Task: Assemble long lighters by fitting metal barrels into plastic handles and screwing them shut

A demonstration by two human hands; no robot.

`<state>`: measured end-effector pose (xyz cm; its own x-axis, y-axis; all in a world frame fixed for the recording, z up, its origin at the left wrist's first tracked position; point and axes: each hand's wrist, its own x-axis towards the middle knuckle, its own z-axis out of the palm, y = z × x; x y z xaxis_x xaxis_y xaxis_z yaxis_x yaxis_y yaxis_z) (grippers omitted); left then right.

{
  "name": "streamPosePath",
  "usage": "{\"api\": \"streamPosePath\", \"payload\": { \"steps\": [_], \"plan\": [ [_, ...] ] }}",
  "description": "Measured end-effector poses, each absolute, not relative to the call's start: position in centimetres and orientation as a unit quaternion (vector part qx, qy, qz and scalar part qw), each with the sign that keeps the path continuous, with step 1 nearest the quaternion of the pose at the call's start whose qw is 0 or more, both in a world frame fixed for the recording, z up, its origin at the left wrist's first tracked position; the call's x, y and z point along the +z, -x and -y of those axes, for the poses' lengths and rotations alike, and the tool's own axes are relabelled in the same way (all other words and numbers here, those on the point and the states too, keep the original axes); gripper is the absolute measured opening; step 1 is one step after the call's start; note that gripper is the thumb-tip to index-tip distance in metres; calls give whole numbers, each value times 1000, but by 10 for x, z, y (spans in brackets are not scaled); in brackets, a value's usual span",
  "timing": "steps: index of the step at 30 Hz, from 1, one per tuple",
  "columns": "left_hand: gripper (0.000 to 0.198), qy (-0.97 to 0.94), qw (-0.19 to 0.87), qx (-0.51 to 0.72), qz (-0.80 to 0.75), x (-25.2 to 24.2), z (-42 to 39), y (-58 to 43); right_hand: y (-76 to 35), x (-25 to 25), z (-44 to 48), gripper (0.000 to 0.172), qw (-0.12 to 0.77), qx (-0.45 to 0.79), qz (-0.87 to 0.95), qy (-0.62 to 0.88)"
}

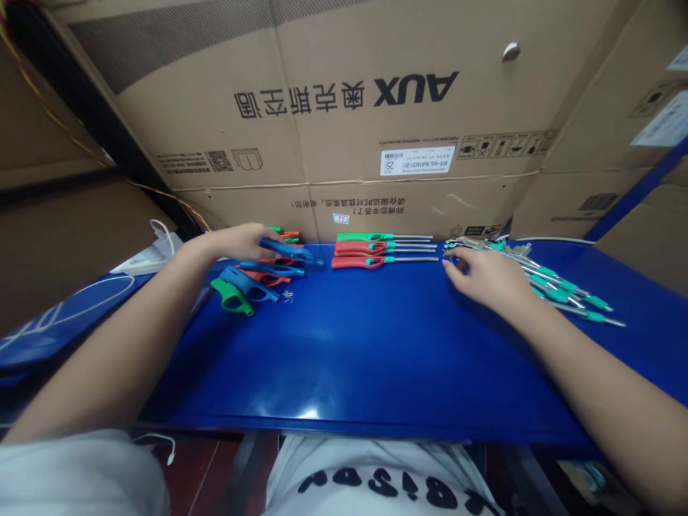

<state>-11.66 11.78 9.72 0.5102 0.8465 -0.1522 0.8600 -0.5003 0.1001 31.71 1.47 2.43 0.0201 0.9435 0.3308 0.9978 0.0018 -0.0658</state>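
Note:
My left hand [241, 241] is closed round a blue plastic handle shell [290, 251] at the far left of the blue table [344, 344]. Under and beside it lies a pile of loose handle shells [252, 283] in blue, red and green, with a few tiny screws [289, 295] next to them. My right hand [484, 276] rests palm down at the far right, fingers bent and touching a heap of metal rods with teal tips [559, 290]. Between the hands lie three assembled long lighters [376, 249], green and red, side by side.
Large cardboard boxes [333, 115] stand against the table's far edge. A white cable and power strip [142, 261] lie beyond the left edge. A blue frame bar [634, 193] slants at the right. My white printed shirt shows at the bottom.

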Motion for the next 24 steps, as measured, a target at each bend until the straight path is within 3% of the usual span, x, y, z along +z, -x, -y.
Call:
{"api": "streamPosePath", "payload": {
  "steps": [5,10,13,16,24],
  "plan": [
    [50,-882,91,-1,-462,100,-81,87,-307,25,-10,33,204,-61,719,661],
    [43,-919,130,87,-363,46,-31,18,-296,21,-4,31,267,72,788,550],
    [40,-922,121,136,-342,8,-15,-10,-291,17,1,30,237,126,854,445],
    [38,-932,104,173,-301,-14,-13,-19,-287,14,3,34,167,142,870,442],
    [30,-905,172,256,-293,-21,-19,-11,-286,9,1,38,136,135,868,459]
  ]
}}
